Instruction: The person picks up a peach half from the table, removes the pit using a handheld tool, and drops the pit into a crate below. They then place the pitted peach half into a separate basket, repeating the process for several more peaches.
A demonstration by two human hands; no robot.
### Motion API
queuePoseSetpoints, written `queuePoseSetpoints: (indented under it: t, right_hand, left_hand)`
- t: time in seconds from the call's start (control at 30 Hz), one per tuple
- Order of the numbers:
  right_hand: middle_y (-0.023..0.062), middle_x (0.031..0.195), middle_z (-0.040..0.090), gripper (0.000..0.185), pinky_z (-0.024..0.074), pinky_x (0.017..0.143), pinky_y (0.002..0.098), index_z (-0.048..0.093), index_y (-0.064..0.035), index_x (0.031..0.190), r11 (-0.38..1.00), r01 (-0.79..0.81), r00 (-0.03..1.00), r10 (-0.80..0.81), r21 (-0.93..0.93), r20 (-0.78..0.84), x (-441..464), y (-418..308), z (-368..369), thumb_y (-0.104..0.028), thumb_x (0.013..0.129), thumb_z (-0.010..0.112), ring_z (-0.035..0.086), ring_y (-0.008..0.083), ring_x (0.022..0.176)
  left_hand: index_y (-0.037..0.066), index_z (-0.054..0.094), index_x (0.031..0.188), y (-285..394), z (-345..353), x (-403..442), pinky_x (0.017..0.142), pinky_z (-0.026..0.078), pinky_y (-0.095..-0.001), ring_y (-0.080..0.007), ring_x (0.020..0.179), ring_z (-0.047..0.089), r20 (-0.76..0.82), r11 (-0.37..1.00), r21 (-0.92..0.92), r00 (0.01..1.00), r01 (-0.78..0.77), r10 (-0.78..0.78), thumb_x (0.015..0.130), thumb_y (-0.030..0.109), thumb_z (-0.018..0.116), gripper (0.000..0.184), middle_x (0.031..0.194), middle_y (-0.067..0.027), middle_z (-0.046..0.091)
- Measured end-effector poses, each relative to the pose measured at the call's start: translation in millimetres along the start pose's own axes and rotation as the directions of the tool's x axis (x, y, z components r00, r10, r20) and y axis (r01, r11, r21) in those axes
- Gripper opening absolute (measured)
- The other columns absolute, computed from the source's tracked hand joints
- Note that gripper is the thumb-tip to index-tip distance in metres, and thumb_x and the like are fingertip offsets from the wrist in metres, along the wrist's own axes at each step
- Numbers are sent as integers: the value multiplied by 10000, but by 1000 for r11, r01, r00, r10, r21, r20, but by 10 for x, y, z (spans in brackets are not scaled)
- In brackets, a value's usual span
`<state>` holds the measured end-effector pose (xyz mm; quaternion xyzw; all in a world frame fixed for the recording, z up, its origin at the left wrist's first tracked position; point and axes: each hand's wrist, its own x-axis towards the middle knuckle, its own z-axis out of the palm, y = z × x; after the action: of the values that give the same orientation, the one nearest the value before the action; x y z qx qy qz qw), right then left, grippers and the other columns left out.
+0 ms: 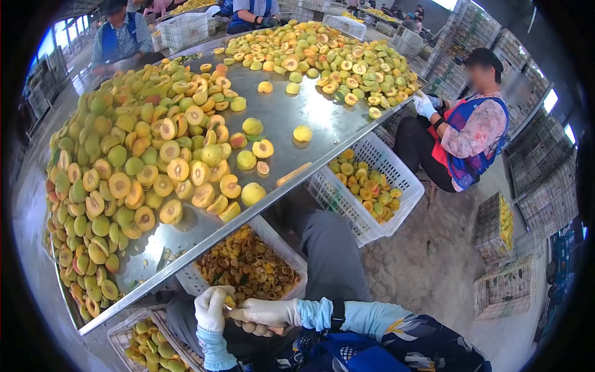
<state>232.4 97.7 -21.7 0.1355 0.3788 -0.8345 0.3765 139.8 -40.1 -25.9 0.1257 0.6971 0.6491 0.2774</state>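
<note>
A mostly hidden yellow fruit piece (230,302) shows between the hands (211,309) (268,312).

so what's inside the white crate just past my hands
The crate holds brown and yellow fruit pieces. The table hides part of it, and the top layer covers anything deeper.

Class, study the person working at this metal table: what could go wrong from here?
1. The yellow-green fruit at the near edge of the metal table could roll off, perhaps into the crate of brown scraps below.
2. The thin wooden-looking stick lying along that edge might get knocked down.
3. The gloved left hand and right hand meet at a small yellow piece, which could slip away.
</note>
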Motion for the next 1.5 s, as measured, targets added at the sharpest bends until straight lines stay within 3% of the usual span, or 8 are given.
queuePoseSetpoints:
  t: [0.5,0.6,0.67,0.7,0.83,0.97,1.17,1.5]
  right_hand:
    - [-79,536,300,354,223,297,199,459,-110,806,942,-72,956,-28,327,293,-213,80,305,-421,975,446,271,12,384]
    - [43,659,574,401,453,455,321,582,-48,931,949,159,982,-179,-273,-52,-143,34,-8,-437,946,482,553,153,527]
    - [135,849,666,385,514,646,412,617,-13,1047,312,-148,924,-296,-938,-244,90,251,-671,-356,923,493,654,269,745]
    - [169,948,675,386,513,742,444,616,-6,1110,-180,-359,926,-194,-916,-325,147,405,-978,-310,905,496,663,320,860]
    - [222,837,659,418,505,697,477,559,5,1117,-55,-285,922,-290,-957,-258,-99,305,-867,-348,901,498,641,405,766]
    - [207,735,628,309,503,626,476,577,-22,1035,72,-82,825,-555,-994,-108,-656,-423,-430,-284,877,531,631,379,690]
    - [220,769,596,226,485,679,490,557,-16,881,72,-312,190,-972,-947,-136,-1317,-1955,-1499,-235,824,557,607,395,766]
    - [238,1111,596,354,452,929,469,635,-111,1088,137,-662,425,-741,-737,-519,-1044,-2863,-2901,-297,857,442,552,404,1070]
  left_hand:
    - [-9,601,953,163,250,-233,506,463,-269,-170,544,561,-325,726,-660,944,-191,-48,962,418,427,461,782,-142,637]
    - [1,592,1021,405,-162,-421,504,459,-238,-176,601,570,-627,829,-414,778,-376,40,950,428,447,456,799,-127,626]
    - [-2,599,1064,381,-777,-702,690,488,-278,-169,775,598,-772,913,-191,630,-360,87,944,424,469,461,877,-114,636]
    - [-14,593,1105,295,-1155,-836,765,487,-301,-190,862,593,-742,959,-37,650,-282,162,948,403,473,461,955,-116,626]
    - [-44,600,1111,201,-1843,-1158,904,447,-331,-250,1087,545,-300,49,952,888,302,347,813,81,596,323,1190,-194,557]
    - [-51,598,1074,919,-1012,-299,951,427,-379,-340,1130,533,-406,836,547,886,39,225,746,53,640,347,1260,-218,519]
    - [42,586,1175,1355,366,1021,967,430,-405,-369,1188,497,196,527,746,891,-406,410,722,163,723,489,1310,-242,474]
    - [237,432,1364,1624,1905,3045,1021,298,-599,-408,1323,300,348,145,917,922,-373,171,767,520,607,683,1509,-186,201]
